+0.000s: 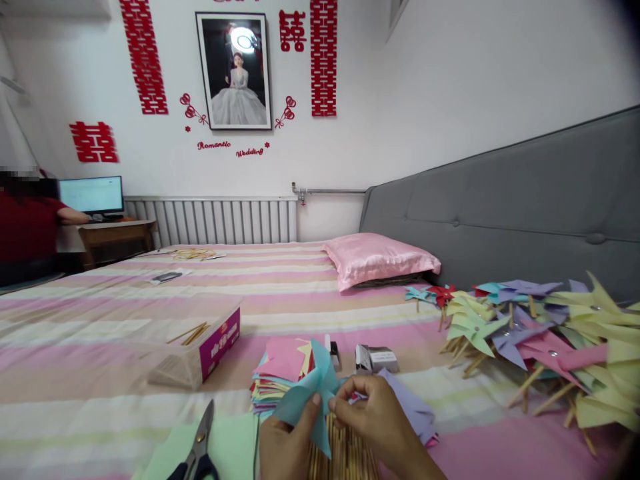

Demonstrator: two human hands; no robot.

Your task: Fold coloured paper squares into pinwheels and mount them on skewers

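A light blue paper pinwheel (320, 377) is held up in front of me, its blades folded toward the middle. My left hand (293, 433) grips it from the lower left, thumb pressed on the paper. Thumb and forefinger of my right hand (373, 413) pinch at its right side near the centre; whether a small part is between the fingertips is hidden. Below both hands lies a bundle of thin wooden sticks (345, 457). Behind the pinwheel is a stack of coloured paper squares (273, 380). Purple paper pieces (413, 407) rest beside my right hand.
Dark-handled scissors (200, 443) lie on green paper (230, 440) at left. A clear plastic box (175, 373) holds some sticks. Small boxes (383, 360) stand beyond my hands. Finished pinwheels (550, 353) crowd the right, near a pink pillow (380, 257). A person (30, 223) sits at a monitor.
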